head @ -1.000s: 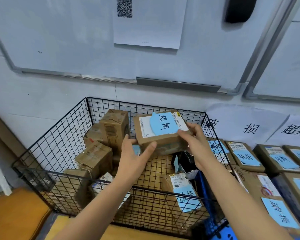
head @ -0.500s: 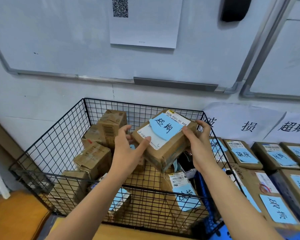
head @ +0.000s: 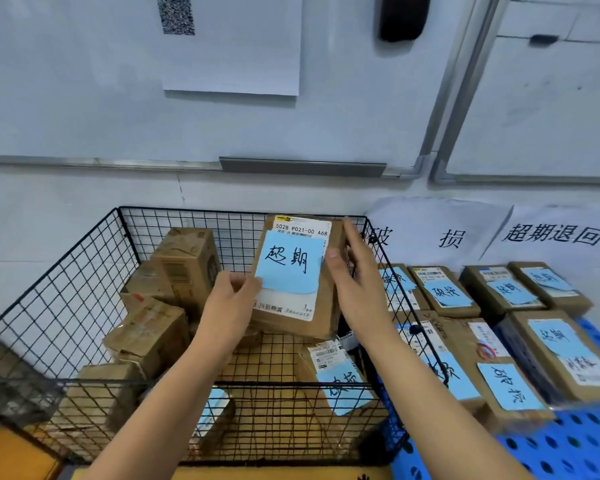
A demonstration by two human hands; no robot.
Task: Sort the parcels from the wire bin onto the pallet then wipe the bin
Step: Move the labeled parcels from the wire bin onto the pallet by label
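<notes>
Above the wire bin (head: 66,289), the left hand (head: 229,306) and right hand (head: 357,292) hold a parcel (head: 321,313) upright, fingers of both grasping its side edges.

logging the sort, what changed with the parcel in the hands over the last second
The held parcel was turned from lying flat to standing upright, its blue note facing the camera. The left hand now holds its lower left corner, the right hand its right edge; neither let go. The other parcels in the wire bin and those on the blue pallet stayed put.
</notes>
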